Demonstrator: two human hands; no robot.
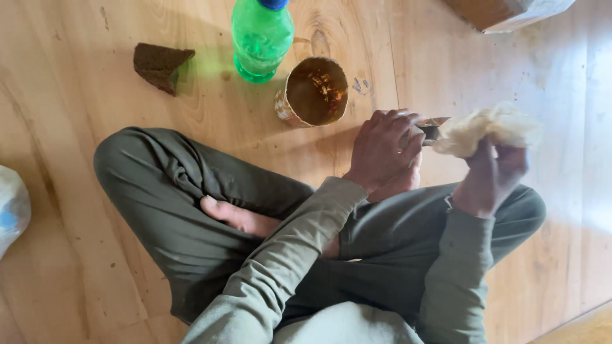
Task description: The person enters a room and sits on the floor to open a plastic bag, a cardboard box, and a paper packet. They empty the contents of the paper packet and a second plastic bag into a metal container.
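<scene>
Seated cross-legged on pale wooden floor [76,95]. Left hand [384,148] closed around small metal piece [434,127]; right hand [496,167] clutching crumpled cream cloth [488,129], pressed against it. Wiping step, seemingly. Next likely needing a turn of the piece. Open rusty tin can [313,92] lying just beyond, beside green plastic bottle [261,39].

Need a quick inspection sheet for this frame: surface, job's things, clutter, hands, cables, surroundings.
Surface: wood-grain floor, a few specks and crumbs.
Job's things: small metal piece in left hand; pale crumpled cloth in right hand, pressed to the metal.
Clutter: open tin can on its side; green plastic bottle; dark brown wedge.
Hands: both gripping.
Cables: nothing seen.
Surroundings: person sits cross-legged; plastic bag at left edge; box corner top right.
</scene>
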